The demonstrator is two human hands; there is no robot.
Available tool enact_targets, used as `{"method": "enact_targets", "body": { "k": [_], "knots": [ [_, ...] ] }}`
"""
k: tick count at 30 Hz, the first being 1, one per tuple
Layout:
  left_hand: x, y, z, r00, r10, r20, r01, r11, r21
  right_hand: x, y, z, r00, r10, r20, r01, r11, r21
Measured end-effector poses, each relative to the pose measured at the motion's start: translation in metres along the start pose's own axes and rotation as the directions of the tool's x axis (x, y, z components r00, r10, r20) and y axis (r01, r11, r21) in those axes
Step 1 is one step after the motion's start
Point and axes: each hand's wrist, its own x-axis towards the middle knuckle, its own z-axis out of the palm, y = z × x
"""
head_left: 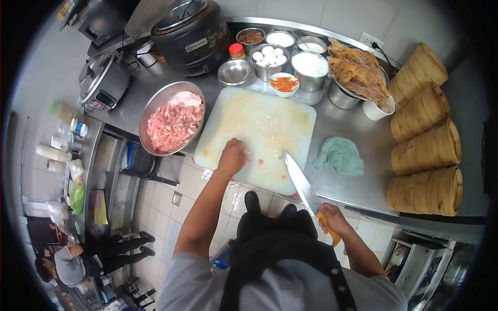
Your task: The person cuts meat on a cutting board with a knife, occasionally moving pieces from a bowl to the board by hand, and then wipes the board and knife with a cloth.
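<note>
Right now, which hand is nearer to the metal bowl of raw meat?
Left. The left hand rests on the cutting board beside the bowl of raw meat; the right hand holds a knife, farther away.

The cutting board (259, 122) lies open at centre; bowls (284, 84) crowd its far edge.

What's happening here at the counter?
A person stands at a white cutting board. Their right hand grips a knife with its blade over the board's near edge, while the left hand rests on the board by a few small pink bits. A metal bowl of sliced raw meat sits beside the board.
</note>
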Motion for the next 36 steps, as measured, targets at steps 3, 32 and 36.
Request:
{"method": "enact_targets", "body": {
  "k": [3, 32, 36],
  "knots": [
    [-0.012, 0.010, 0.005, 0.986, 0.034, 0.164, 0.003, 0.975, -0.221, 0.014, 0.010, 0.010, 0.999, -0.019, 0.045, 0.021, 0.998, -0.055],
    [-0.080, 0.057, -0.027, 0.983, -0.109, 0.145, 0.076, 0.973, 0.216, 0.054, -0.056, 0.071, 0.957, 0.012, 0.289, -0.016, 1.000, 0.014],
    [-0.064, 0.081, -0.062, 0.976, 0.042, 0.213, -0.094, 0.966, 0.241, 0.066, -0.091, 0.067, 0.941, -0.038, 0.335, 0.024, 0.999, 0.045]
  ]
}}
